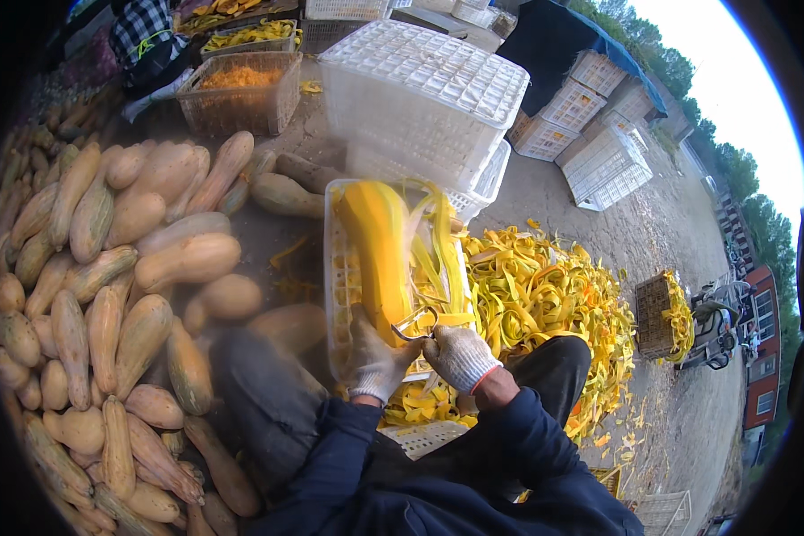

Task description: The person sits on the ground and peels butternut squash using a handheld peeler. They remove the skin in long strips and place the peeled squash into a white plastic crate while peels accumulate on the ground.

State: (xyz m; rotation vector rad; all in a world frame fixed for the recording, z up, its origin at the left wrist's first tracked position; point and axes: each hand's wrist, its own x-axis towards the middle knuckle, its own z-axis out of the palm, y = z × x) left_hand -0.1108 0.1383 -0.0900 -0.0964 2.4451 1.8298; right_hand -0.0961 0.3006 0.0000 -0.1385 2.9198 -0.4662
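Observation:
A long squash (373, 248), mostly peeled to bright yellow-orange, lies lengthwise over a white plastic crate (333, 268) in front of me. My left hand (382, 358), in a pale knit glove, grips the squash's near end. In my gloved right hand (460, 357) is a Y-shaped peeler (418, 327), its curved metal frame against the near right side of the squash. Long yellow-green peel strips (447, 258) hang along the squash's right side. More peel (422, 402) lies beneath my hands, between my knees.
Unpeeled squashes (117, 328) are heaped at left. A large peel pile (543, 295) spreads at right. Stacked white crates (422, 87) stand ahead. A person (147, 43) is at upper left, near a crate of orange shreds (241, 100). A motorcycle (713, 328) stands far right.

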